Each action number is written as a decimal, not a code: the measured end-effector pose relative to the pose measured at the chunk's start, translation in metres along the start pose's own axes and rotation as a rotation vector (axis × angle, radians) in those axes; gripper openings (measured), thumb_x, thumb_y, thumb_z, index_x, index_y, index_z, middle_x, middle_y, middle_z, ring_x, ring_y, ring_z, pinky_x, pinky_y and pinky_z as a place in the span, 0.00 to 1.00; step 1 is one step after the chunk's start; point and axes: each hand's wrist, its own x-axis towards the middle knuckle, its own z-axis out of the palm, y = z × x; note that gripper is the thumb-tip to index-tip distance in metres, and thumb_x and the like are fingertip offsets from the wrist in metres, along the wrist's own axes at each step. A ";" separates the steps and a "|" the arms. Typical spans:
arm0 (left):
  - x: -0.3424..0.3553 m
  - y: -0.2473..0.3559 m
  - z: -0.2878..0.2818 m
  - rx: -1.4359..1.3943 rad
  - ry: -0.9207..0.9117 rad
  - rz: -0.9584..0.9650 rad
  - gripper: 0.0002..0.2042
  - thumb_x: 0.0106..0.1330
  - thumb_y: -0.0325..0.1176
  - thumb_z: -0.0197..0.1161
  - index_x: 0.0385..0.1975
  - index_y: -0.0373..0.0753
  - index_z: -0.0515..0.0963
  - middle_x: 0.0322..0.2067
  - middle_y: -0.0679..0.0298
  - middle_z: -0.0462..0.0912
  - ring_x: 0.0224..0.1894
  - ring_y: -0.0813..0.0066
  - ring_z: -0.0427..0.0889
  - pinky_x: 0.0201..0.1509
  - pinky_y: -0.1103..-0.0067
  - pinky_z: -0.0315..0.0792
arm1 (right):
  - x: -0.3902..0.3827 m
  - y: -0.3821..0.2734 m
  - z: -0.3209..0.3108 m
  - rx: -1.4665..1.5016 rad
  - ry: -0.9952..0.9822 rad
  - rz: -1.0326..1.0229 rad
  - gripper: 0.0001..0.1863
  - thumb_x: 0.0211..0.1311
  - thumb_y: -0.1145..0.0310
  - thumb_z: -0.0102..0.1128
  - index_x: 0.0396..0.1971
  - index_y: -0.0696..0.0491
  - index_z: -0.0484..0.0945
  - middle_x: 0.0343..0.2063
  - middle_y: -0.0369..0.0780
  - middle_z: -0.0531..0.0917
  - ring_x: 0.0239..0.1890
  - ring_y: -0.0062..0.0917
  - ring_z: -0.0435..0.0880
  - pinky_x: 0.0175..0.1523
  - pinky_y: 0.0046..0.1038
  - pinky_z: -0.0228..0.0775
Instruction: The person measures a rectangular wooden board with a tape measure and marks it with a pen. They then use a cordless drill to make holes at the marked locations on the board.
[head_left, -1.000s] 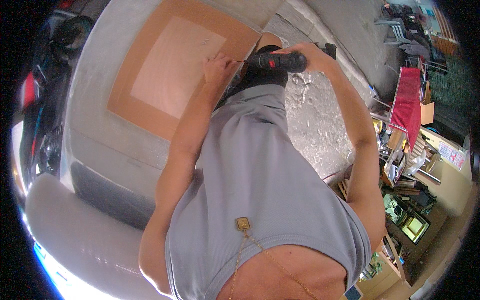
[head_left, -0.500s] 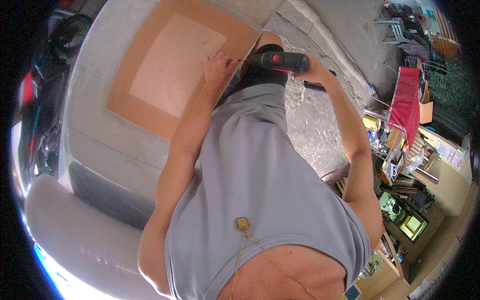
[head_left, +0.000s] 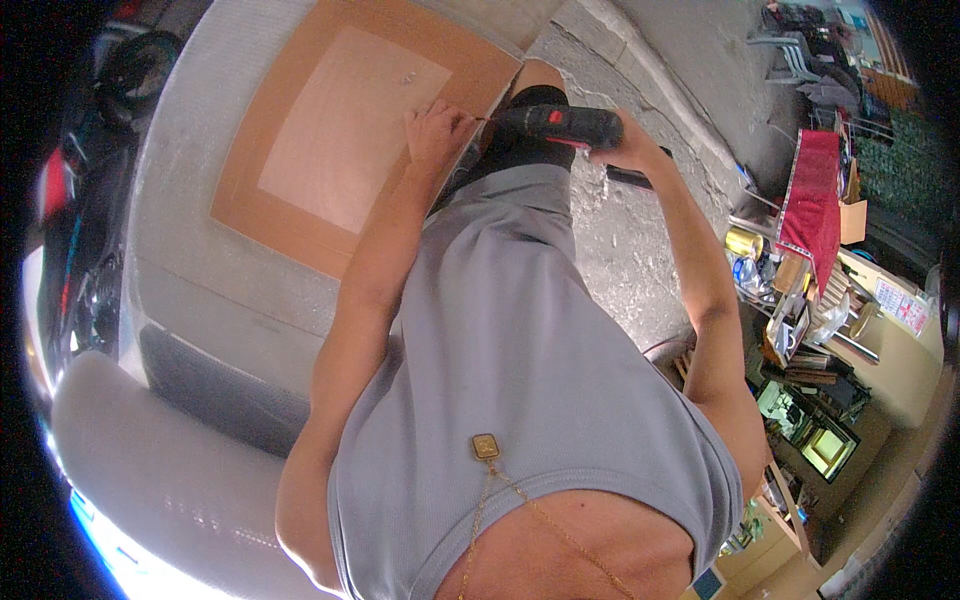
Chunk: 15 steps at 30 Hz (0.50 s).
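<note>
A brown wooden panel with a lighter inset square lies on a grey slab. My left hand rests on the panel's right edge, fingers pinched at a small screw or at the drill tip. My right hand grips a black and red power drill, held level and pointing left at the panel's edge. The bit's tip meets the fingers of my left hand. My grey sleeveless shirt fills the lower middle of the view.
Rough concrete floor runs to the right. A red cloth, cans and cluttered shelves stand at the right. A dark vehicle sits at the left edge. A pale curved surface is at lower left.
The drill and my right hand have shifted slightly left toward the panel's edge. My left hand stays at the same spot on the panel.
</note>
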 end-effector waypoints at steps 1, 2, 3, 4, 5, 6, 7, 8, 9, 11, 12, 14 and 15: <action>0.000 0.000 0.000 0.002 0.008 0.004 0.09 0.56 0.46 0.60 0.26 0.51 0.82 0.30 0.69 0.79 0.36 0.64 0.77 0.41 0.67 0.59 | 0.001 0.004 0.001 0.010 0.003 -0.004 0.40 0.29 0.63 0.76 0.50 0.52 0.68 0.47 0.46 0.74 0.53 0.42 0.72 0.59 0.35 0.62; 0.001 -0.001 0.002 -0.016 0.009 0.007 0.08 0.56 0.45 0.61 0.26 0.51 0.82 0.30 0.69 0.79 0.35 0.64 0.77 0.41 0.67 0.59 | 0.002 0.006 0.001 0.018 0.007 -0.006 0.40 0.29 0.63 0.76 0.50 0.51 0.69 0.47 0.47 0.74 0.53 0.42 0.72 0.59 0.35 0.62; 0.002 -0.003 0.004 -0.034 0.009 0.010 0.08 0.56 0.45 0.61 0.26 0.51 0.82 0.30 0.68 0.79 0.35 0.64 0.77 0.41 0.67 0.59 | 0.002 0.008 0.001 0.026 0.011 -0.007 0.40 0.29 0.62 0.76 0.50 0.51 0.69 0.47 0.47 0.74 0.53 0.42 0.72 0.59 0.35 0.62; 0.002 -0.004 0.006 -0.053 0.010 0.013 0.08 0.56 0.44 0.61 0.25 0.51 0.82 0.30 0.68 0.79 0.35 0.64 0.77 0.41 0.67 0.59 | 0.003 0.009 0.000 0.024 0.001 0.001 0.40 0.29 0.62 0.76 0.50 0.51 0.69 0.47 0.47 0.74 0.53 0.42 0.72 0.59 0.35 0.62; 0.002 -0.003 0.005 -0.045 0.011 0.012 0.07 0.55 0.44 0.61 0.25 0.50 0.82 0.30 0.68 0.79 0.35 0.64 0.77 0.41 0.67 0.59 | 0.002 0.006 0.001 0.025 -0.009 0.010 0.40 0.29 0.62 0.76 0.50 0.51 0.69 0.47 0.47 0.74 0.53 0.42 0.72 0.59 0.35 0.62; 0.003 -0.002 0.003 -0.038 0.013 0.010 0.07 0.55 0.44 0.61 0.25 0.50 0.81 0.30 0.68 0.79 0.35 0.64 0.77 0.41 0.67 0.59 | 0.002 0.005 0.001 0.026 -0.019 0.019 0.40 0.29 0.61 0.76 0.50 0.51 0.69 0.47 0.47 0.73 0.53 0.42 0.72 0.59 0.35 0.62; 0.003 -0.002 0.002 -0.031 0.015 0.009 0.07 0.55 0.43 0.61 0.25 0.50 0.81 0.30 0.68 0.79 0.35 0.64 0.77 0.41 0.67 0.59 | 0.002 0.005 0.001 0.015 -0.009 0.016 0.40 0.29 0.61 0.76 0.50 0.51 0.70 0.47 0.47 0.74 0.53 0.42 0.72 0.59 0.35 0.62; 0.003 -0.001 0.002 -0.029 0.019 0.010 0.07 0.55 0.43 0.61 0.25 0.50 0.81 0.30 0.68 0.79 0.35 0.64 0.77 0.41 0.67 0.59 | 0.001 0.005 0.002 0.003 0.001 0.012 0.40 0.28 0.62 0.76 0.49 0.51 0.70 0.47 0.47 0.74 0.53 0.42 0.72 0.59 0.35 0.62; 0.002 -0.001 0.001 -0.027 0.022 0.011 0.07 0.55 0.44 0.61 0.25 0.50 0.81 0.30 0.69 0.79 0.35 0.64 0.77 0.41 0.67 0.59 | 0.001 0.006 0.002 -0.009 0.010 0.007 0.40 0.28 0.62 0.76 0.49 0.51 0.70 0.47 0.47 0.74 0.53 0.42 0.72 0.60 0.35 0.62; 0.002 0.000 0.000 -0.023 0.022 0.009 0.07 0.55 0.44 0.61 0.24 0.50 0.81 0.30 0.69 0.79 0.34 0.64 0.77 0.41 0.67 0.59 | -0.001 0.003 0.001 0.025 0.028 0.007 0.39 0.28 0.62 0.76 0.49 0.51 0.71 0.47 0.47 0.74 0.53 0.42 0.72 0.60 0.35 0.62; 0.002 0.000 -0.001 -0.021 0.019 0.005 0.08 0.55 0.44 0.61 0.24 0.50 0.81 0.30 0.69 0.79 0.34 0.65 0.77 0.41 0.67 0.59 | -0.002 0.001 0.001 0.042 0.036 0.007 0.39 0.28 0.62 0.76 0.48 0.51 0.71 0.46 0.47 0.74 0.53 0.42 0.72 0.60 0.35 0.62; 0.003 0.001 -0.003 -0.016 -0.022 -0.013 0.09 0.56 0.46 0.61 0.25 0.50 0.82 0.31 0.69 0.79 0.36 0.65 0.77 0.43 0.67 0.59 | -0.001 0.001 0.001 0.019 0.034 0.008 0.39 0.28 0.62 0.76 0.49 0.52 0.71 0.46 0.47 0.74 0.53 0.42 0.72 0.59 0.35 0.62; 0.003 0.003 -0.005 -0.013 -0.059 -0.028 0.10 0.57 0.47 0.61 0.27 0.50 0.82 0.32 0.69 0.79 0.38 0.66 0.77 0.45 0.67 0.60 | -0.001 0.001 0.000 0.009 0.035 0.010 0.39 0.28 0.62 0.76 0.49 0.52 0.71 0.46 0.47 0.74 0.53 0.42 0.72 0.59 0.35 0.62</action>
